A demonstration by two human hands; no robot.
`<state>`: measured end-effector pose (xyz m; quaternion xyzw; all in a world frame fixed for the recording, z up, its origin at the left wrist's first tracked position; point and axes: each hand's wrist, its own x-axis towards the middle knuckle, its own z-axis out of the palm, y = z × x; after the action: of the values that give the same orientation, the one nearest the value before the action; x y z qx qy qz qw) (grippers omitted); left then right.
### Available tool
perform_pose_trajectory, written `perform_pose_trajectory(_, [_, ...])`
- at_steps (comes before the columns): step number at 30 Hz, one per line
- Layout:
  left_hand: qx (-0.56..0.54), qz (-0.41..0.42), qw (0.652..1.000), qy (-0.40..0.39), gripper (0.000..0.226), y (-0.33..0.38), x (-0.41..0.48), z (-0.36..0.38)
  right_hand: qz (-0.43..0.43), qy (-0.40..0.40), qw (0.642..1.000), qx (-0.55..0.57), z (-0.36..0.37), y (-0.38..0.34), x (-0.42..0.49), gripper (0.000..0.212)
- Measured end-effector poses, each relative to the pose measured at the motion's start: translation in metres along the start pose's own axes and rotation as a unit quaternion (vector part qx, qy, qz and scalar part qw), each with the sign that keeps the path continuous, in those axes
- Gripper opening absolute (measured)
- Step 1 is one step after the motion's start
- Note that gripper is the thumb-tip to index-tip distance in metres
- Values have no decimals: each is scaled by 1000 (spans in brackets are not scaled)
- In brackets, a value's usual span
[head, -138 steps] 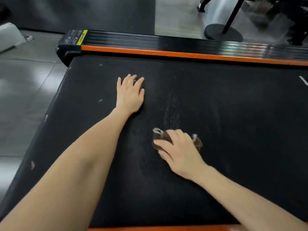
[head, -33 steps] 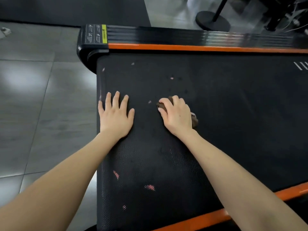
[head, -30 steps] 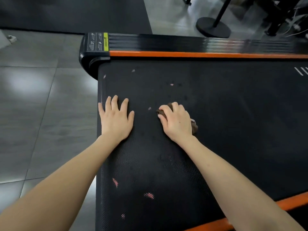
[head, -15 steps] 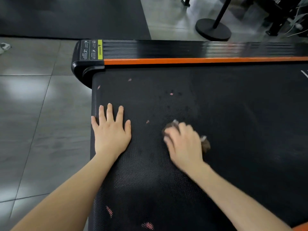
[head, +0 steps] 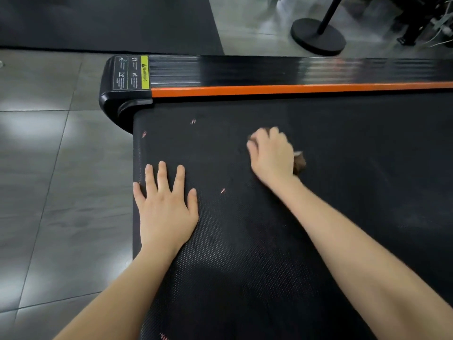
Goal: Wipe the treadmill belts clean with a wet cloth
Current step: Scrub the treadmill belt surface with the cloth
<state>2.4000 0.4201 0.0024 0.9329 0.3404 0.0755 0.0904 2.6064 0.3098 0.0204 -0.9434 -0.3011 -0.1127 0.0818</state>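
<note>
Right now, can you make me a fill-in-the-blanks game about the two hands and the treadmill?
1. The left hand lies flat, fingers spread, on the treadmill's black ____.
2. The right hand holds a brown ____.
3. The stripe along the far side rail is coloured ____.

Missing words: belt; cloth; orange.

Yellow strip just beyond the belt, at its far left corner, WARNING with triangle sign, adjoining black label, print too small to read
</note>
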Motion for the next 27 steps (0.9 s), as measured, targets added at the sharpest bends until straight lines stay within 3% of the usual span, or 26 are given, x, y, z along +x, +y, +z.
perform_pose_trajectory(3, [0, -3, 1000, -5, 60, 1, 1, -1, -155, -15, 986, 68, -16, -11, -74, 36])
perform_pose_trajectory(6, [-3, -2, 1000, -9, 60, 1, 0, -2, -227, -29, 971, 65, -21, 0, -76, 37])
perform_pose_trajectory(8, [-3, -1, 1000, -5, 60, 1, 1, -1, -185, -21, 982, 22, -14, 10, -37, 36])
perform_pose_trajectory(11, [-4, 0, 1000, -4, 60, 0, 0, 0, -5, -30, 999, -33, -2, 17, 28, 32])
perform_pose_trajectory(13, [-5, 0, 1000, -1, 60, -1, 1, -1, 38, -34, 998, -30, 0, 9, 35, 33])
perform_pose_trajectory(17, [-8, 3, 1000, -5, 60, -1, 1, -2, -83, -6, 996, 26, -14, -12, -48, 35])
perform_pose_trajectory(21, [-11, 2, 1000, -11, 61, 0, 1, -3, -197, -63, 977, 46, -25, 8, -74, 35])
perform_pose_trajectory(22, [-12, 3, 1000, -11, 61, 0, 1, -2, -173, -53, 983, 15, -21, 19, -57, 34])
perform_pose_trajectory(24, [-14, 2, 1000, -8, 61, 0, 2, -2, -27, -28, 999, -24, -13, 39, -10, 30])
perform_pose_trajectory(26, [-12, 3, 1000, -6, 61, 1, 1, -2, 124, -23, 992, -26, -7, 50, 30, 31])
perform_pose_trajectory(27, [-10, 2, 1000, -5, 61, 1, 2, -2, 158, -18, 987, -28, -4, 46, 39, 31])
